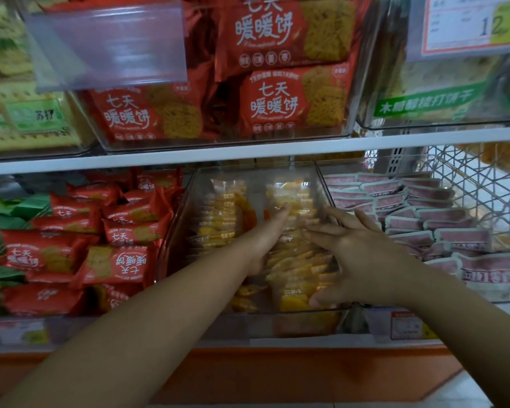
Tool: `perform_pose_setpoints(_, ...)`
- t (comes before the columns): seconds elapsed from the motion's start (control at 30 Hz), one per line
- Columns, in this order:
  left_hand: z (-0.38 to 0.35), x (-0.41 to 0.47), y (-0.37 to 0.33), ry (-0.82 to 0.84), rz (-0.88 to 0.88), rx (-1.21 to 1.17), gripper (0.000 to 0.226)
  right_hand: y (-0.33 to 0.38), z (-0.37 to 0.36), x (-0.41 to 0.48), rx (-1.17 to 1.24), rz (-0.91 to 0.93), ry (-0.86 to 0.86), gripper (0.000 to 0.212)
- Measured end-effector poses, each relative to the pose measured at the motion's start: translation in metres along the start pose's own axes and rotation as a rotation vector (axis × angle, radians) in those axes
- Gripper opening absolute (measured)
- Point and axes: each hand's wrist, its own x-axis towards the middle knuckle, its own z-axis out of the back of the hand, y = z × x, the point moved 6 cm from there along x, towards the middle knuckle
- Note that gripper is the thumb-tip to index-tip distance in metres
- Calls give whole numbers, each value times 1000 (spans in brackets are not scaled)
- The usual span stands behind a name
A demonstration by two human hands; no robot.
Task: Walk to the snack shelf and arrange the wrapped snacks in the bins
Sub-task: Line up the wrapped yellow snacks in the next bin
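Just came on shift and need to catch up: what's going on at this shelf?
A person is tidying the yellow snacks in the clear middle bin. The left hand reaches deep in, straight fingers laid along the packs; the right hand, fingers spread, presses on the right-hand row. To the left lie red snacks, to the right pink packs, each in its own bin.

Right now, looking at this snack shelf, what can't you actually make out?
Head view only:
- Price tag: cut off by the right edge, its small print blurred.
- Yellow snack packs: partly covered by the left hand and right hand.
- Green packs: cut off by the left edge.
- Small label under the bin: too blurred to read.
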Motion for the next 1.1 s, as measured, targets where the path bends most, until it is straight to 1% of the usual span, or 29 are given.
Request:
perform_pose_setpoints(0.03,0,5,3,-9,5,16,105,0,0,0,1,3,-5,108)
perform_pose_setpoints(0.07,-1,8,5,-4,-2,11,118,0,0,0,7,5,-9,108)
perform_pose_setpoints(0.13,-2,11,4,-3,-10,12,126,-1,0,0,7,5,-9,108)
perform_pose_setpoints(0.2,-6,-5,-4,5,-8,25,120,-1,-1,1,-14,8,-5,109)
perform_pose_setpoints(0.27,-7,-7,-7,-13,16,7,104,-2,-1,1,-24,11,-6,109)
perform_pose_setpoints(0.3,-7,-7,-6,-19,29,-6,101,-1,-1,2,-30,12,-5,109)
perform_pose_setpoints(0.4,-8,-5,-1,-32,48,-50,118,1,1,1,-21,0,-2,109)
perform_pose_setpoints(0.43,-6,-4,-1,-42,48,-55,116,1,1,0,-25,-3,2,110)
perform_pose_setpoints(0.47,-4,-11,-6,-57,26,-40,107,2,1,-1,-35,-4,5,110)
perform_pose_setpoints(0.53,1,-20,-15,-83,-31,-56,82,3,2,-2,-61,-2,3,109)
perform_pose_setpoints(0.57,4,-18,-13,-84,-45,-75,75,3,1,-3,-70,-2,-2,108)
perform_pose_setpoints(0.63,5,-21,-5,-60,-33,-86,74,4,1,-4,-67,-2,-13,107)
perform_pose_setpoints(0.7,1,-25,6,-60,13,-57,88,4,0,-5,-50,4,-21,107)
perform_pose_setpoints(0.73,0,-26,8,-67,20,-58,89,3,0,-5,-48,8,-23,107)
perform_pose_setpoints(0.83,0,-24,5,-63,7,-114,64,3,-2,-7,-68,14,-24,105)
perform_pose_setpoints(0.87,-2,-22,4,-70,31,-141,61,3,-3,-7,-74,15,-19,105)
perform_pose_setpoints(0.9,-7,-23,3,-64,48,-162,64,3,-3,-7,-80,11,-13,106)
perform_pose_setpoints(0.93,-11,-28,1,-64,52,-129,77,3,-2,-6,-88,7,-5,106)
perform_pose_setpoints(1.0,-15,-18,7,-93,52,-130,111,3,-2,-5,-108,4,5,108)
perform_pose_setpoints(1.03,-16,-11,10,-104,62,-138,114,4,-1,-4,-116,0,10,109)
perform_pose_setpoints(1.1,-16,-13,7,-98,84,-136,96,4,0,-2,-129,-6,8,109)
